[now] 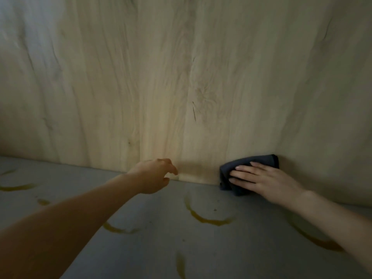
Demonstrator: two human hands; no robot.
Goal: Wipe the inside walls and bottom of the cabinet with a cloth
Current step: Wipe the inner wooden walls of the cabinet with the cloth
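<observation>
While I watch from the head view, the right hand (263, 182) lies flat with straight fingers pressed on the dark cloth (249, 172), pinning it against the foot of the back wall (181, 77). That cloth is bunched, touching both the wall and the grey cabinet bottom (157, 248), and it sits just beside the corner where the right side wall (332, 117) meets the back. On that side I see almost no room between cloth and corner. To the left of the cloth the seam between wall and bottom runs open, all the way past the left hand (155, 176) toward the frame's left edge.

My left hand reaches forward near that seam, fingers loosely curled and holding nothing; I cannot tell whether its fingertips touch the wall. It is well apart from the cloth.

As for the cabinet itself, I see nothing standing inside it, only marks: several curved yellow-brown stains (207, 218) spread over the grey bottom, one between the two forearms, others near the left edge and low in front. Pale wood grain covers both walls.
</observation>
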